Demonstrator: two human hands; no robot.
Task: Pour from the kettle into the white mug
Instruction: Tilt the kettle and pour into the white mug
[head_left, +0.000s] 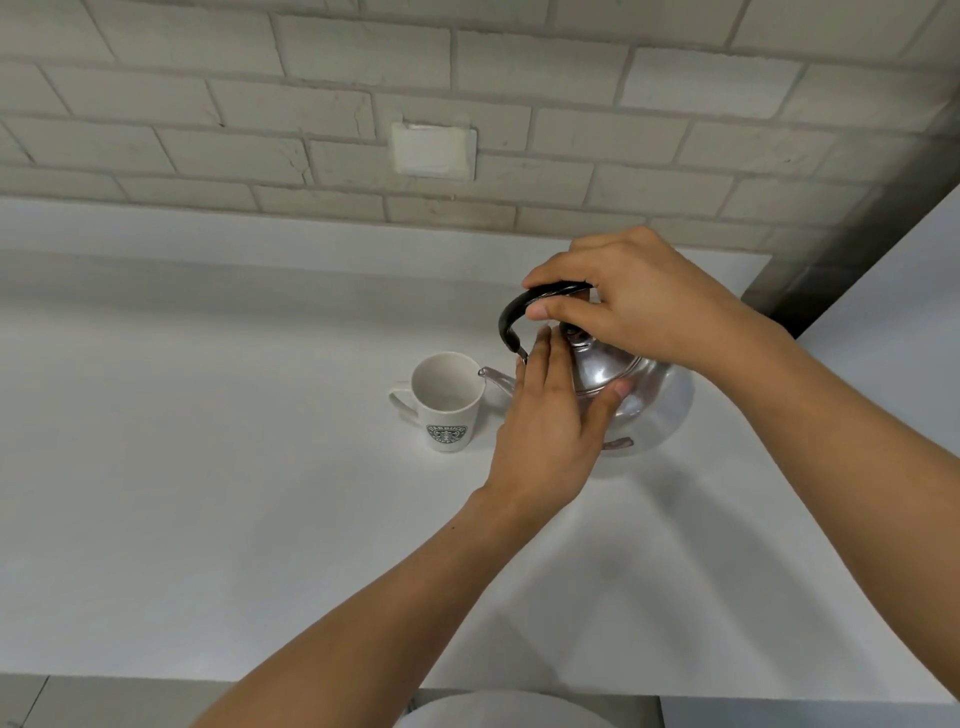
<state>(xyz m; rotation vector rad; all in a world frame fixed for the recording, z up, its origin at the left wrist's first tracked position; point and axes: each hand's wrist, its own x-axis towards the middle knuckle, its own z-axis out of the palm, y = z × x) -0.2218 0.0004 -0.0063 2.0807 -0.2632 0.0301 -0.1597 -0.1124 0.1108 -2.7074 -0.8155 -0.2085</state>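
A shiny metal kettle (652, 400) with a black arched handle is tilted to the left. Its spout tip reaches over the rim of the white mug (448, 405). The mug stands upright on the white counter (208, 441), has a green round logo, and its handle points left. My right hand (639, 296) is closed around the top of the black handle. My left hand (550, 421) lies flat against the kettle's lid and front side, fingers extended, thumb on the body. No stream of liquid is visible at the spout.
A pale brick wall (311, 130) with a white switch plate (434, 150) rises behind the counter. A dark column and a white panel stand at the right. A round white object (509, 712) shows at the bottom edge below the counter front.
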